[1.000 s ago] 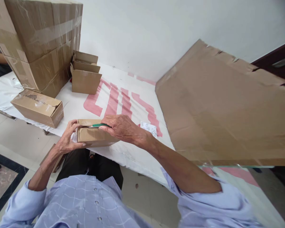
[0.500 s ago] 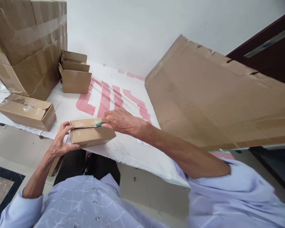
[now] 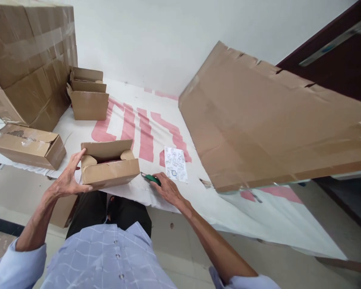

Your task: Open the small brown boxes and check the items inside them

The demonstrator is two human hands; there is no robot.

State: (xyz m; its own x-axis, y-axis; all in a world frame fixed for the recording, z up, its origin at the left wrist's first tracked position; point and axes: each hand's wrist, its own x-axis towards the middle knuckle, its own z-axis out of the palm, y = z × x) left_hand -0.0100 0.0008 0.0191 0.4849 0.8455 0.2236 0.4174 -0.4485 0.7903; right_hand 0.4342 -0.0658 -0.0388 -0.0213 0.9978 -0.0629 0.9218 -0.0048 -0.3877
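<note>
A small cardboard box [image 3: 112, 174] lies at the front edge of the cloth-covered table, its long lid flap raised and its inside dark. My left hand [image 3: 70, 176] grips the left end of this box, thumb low and fingers at the upper corner. To the right of the box, my right hand [image 3: 167, 188] rests low over the cloth, closed around a green utility knife [image 3: 153, 179]. The knife's blade points left toward the box. Beyond my right hand lies a white sheet [image 3: 176, 163] with small drawings on it.
A taped closed box [image 3: 27, 146] lies at the left. Behind it stand a tall stack of large cartons [image 3: 33, 60] and an open box [image 3: 89, 106]. A big cardboard panel [image 3: 258, 128] leans on the right. Another carton [image 3: 63, 210] is below the table edge.
My right hand has drawn the knife away from the box's top seam, down and right to the cloth. The box's lid flap now stands open. My left hand still holds the box.
</note>
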